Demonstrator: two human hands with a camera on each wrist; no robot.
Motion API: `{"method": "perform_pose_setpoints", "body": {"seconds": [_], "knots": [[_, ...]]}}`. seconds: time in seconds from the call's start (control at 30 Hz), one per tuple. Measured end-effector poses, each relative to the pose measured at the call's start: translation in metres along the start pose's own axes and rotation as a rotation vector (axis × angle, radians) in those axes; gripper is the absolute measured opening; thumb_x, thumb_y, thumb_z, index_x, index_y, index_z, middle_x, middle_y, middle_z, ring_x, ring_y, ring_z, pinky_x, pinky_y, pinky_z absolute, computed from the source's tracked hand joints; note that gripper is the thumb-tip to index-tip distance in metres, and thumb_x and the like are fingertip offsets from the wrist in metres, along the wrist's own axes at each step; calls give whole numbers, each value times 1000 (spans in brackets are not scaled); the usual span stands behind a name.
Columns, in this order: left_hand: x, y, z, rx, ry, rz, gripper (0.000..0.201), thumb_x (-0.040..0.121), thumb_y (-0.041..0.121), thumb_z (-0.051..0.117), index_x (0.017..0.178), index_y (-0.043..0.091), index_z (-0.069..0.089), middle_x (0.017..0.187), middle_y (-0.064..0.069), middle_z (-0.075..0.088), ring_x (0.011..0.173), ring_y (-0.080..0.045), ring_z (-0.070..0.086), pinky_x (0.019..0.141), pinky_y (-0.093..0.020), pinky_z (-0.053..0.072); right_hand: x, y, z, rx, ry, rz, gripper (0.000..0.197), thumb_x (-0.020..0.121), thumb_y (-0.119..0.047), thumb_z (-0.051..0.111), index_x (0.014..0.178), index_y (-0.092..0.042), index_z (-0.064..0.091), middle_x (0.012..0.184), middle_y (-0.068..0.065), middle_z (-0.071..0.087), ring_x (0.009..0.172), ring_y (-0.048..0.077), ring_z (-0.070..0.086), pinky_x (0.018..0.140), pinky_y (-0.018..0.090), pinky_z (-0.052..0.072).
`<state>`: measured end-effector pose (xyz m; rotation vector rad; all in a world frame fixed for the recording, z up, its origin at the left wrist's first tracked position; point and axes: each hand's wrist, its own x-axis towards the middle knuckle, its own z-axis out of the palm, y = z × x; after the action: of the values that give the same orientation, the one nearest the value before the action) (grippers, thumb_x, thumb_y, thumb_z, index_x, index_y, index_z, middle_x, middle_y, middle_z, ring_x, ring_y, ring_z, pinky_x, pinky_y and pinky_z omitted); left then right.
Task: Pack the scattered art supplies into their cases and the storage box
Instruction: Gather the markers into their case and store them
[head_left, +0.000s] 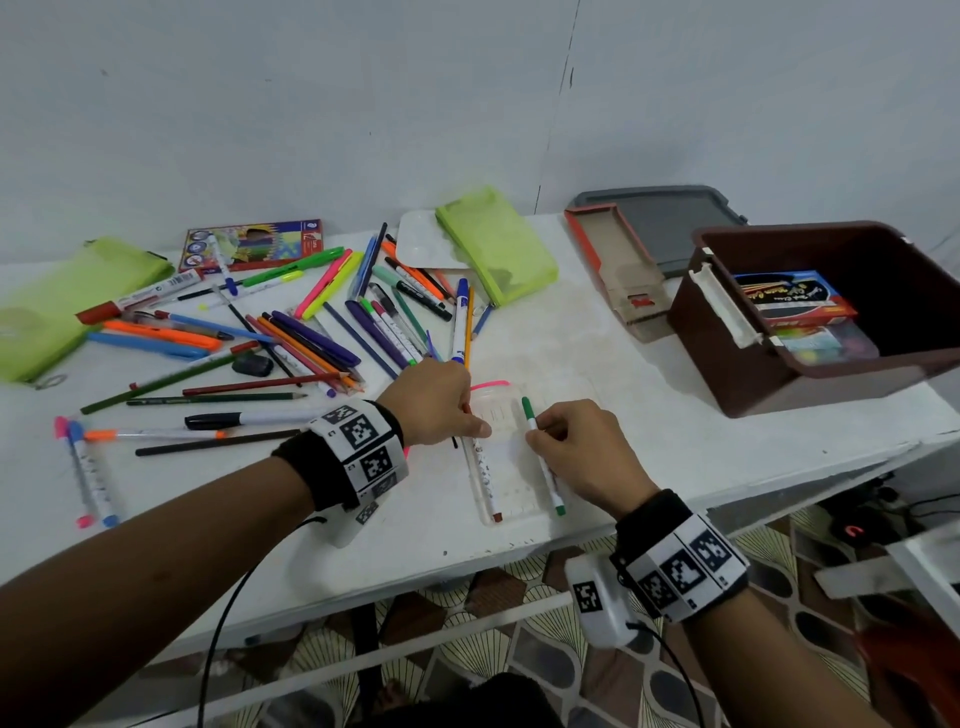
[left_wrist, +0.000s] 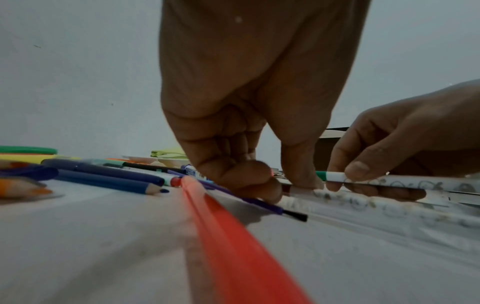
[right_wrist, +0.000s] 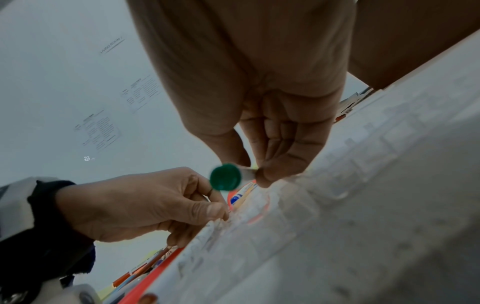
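Note:
A clear flat case (head_left: 514, 470) with a pink rim lies near the table's front edge. My left hand (head_left: 479, 429) pinches a white marker with a brown end (head_left: 484, 475) that lies along the case's left side. My right hand (head_left: 535, 435) pinches a green-capped white marker (head_left: 544, 467) just over the case's right side. In the left wrist view, my left fingertips (left_wrist: 270, 185) press the patterned marker (left_wrist: 345, 202), with a thin purple brush (left_wrist: 275, 208) beneath. The right wrist view shows the green marker's end (right_wrist: 225, 176) in my right hand (right_wrist: 255, 172). Scattered pens and pencils (head_left: 332, 322) cover the table's left half.
A brown storage box (head_left: 753, 379) holding packets stands at the right, with its grey lid (head_left: 670, 223) and an open cardboard sleeve (head_left: 615, 260) behind. Two green pencil cases (head_left: 498, 244) (head_left: 62, 301), a coloured pencil box (head_left: 249, 244) and a white palette (head_left: 418, 239) lie at the back.

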<state>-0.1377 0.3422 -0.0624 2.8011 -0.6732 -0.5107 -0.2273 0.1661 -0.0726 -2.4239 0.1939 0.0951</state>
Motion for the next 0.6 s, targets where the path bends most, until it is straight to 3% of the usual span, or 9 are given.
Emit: {"method": "perform_pose_setpoints", "body": {"seconds": [0.1, 0.23, 0.37, 0.6], "knots": [[1, 1, -6, -58, -26, 12, 42, 79, 47, 75, 89, 7, 70, 81, -8, 71, 74, -21, 67, 68, -36, 55, 0, -1, -1, -8, -4, 0, 22, 89, -20, 61, 69, -10, 63, 57, -4, 55, 53, 7, 47, 47, 15, 33], [4, -5, -13, -229, -43, -11, 27, 80, 34, 77, 82, 8, 73, 70, -6, 72, 64, -18, 70, 68, -32, 60, 0, -2, 0, -16, 7, -10, 23, 88, -19, 61, 74, -1, 65, 62, 11, 60, 56, 13, 47, 50, 19, 32], [1, -6, -16, -623, -29, -89, 14, 77, 8, 78, 87, 0, 70, 58, -8, 68, 51, -16, 64, 58, -30, 58, 0, 0, 1, -10, 4, -3, 18, 90, -19, 61, 76, -11, 67, 62, -3, 62, 56, 4, 51, 48, 13, 32], [2, -8, -15, -719, -73, -127, 15, 77, 1, 76, 88, -8, 71, 69, -19, 70, 53, -19, 65, 58, -27, 56, 0, -1, 1, -38, 2, -12, 18, 91, -21, 61, 76, -14, 67, 62, -5, 61, 57, 4, 51, 47, 12, 30]]}}
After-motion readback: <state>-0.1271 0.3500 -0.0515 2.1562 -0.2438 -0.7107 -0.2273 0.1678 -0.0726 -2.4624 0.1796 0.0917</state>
